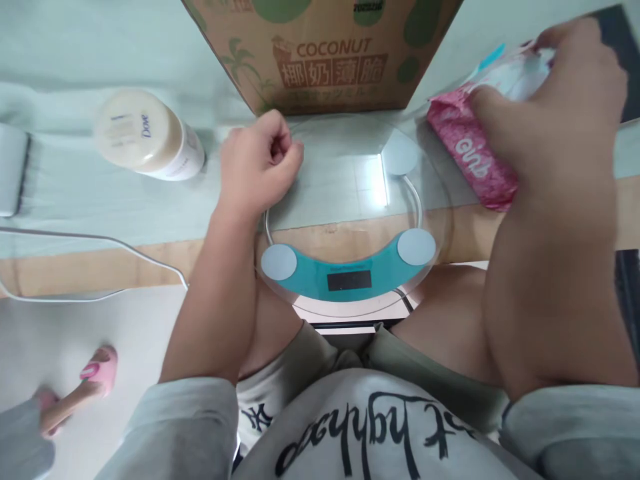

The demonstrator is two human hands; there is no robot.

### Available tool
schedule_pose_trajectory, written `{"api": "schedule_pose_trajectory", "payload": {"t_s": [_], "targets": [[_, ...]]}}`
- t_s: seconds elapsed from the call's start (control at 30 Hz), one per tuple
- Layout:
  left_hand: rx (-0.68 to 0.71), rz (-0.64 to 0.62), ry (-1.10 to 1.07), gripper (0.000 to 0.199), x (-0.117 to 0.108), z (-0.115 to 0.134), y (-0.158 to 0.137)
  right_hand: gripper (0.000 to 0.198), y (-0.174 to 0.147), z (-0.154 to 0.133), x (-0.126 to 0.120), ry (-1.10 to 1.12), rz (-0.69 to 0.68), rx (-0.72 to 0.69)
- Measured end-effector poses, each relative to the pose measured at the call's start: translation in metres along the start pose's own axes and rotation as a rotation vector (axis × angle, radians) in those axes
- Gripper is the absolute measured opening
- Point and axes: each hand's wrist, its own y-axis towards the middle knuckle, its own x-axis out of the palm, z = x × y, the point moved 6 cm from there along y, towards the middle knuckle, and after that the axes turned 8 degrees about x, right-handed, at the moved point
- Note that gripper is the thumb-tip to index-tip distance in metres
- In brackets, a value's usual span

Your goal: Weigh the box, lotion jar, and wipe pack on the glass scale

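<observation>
A round glass scale (pixel 350 277) with a teal display bar lies on the table edge in front of me. My left hand (pixel 257 163) rests as a loose fist on the scale's far left rim, holding nothing. My right hand (pixel 550 107) grips a pink and white soft packet (pixel 473 157) at the right, just off the scale's right side and raised a little above the table.
A brown cardboard box (pixel 330 60) printed COCONUT stands behind the scale. A white Dove bottle (pixel 145 137) stands at the left. A white cable (pixel 100 243) runs along the table's front edge. Another person's foot in a pink slipper (pixel 93 377) is on the floor at lower left.
</observation>
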Motion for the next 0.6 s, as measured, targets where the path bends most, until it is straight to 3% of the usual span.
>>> {"api": "schedule_pose_trajectory", "payload": {"t_s": [0.1, 0.23, 0.43, 0.6], "targets": [[-0.067, -0.063, 0.113, 0.031, 0.002, 0.011, -0.002, 0.08, 0.0, 0.001, 0.003, -0.026, -0.041, -0.032], [-0.132, -0.092, 0.201, 0.03, 0.0, 0.017, -0.002, 0.093, 0.003, 0.006, 0.006, -0.025, -0.018, -0.067], [-0.078, -0.069, 0.209, 0.027, 0.001, 0.013, 0.0, 0.089, 0.002, 0.013, 0.006, 0.003, 0.031, -0.1], [-0.024, -0.028, 0.223, 0.025, 0.004, 0.009, 0.001, 0.14, 0.03, 0.045, 0.017, 0.008, 0.122, 0.005]]}}
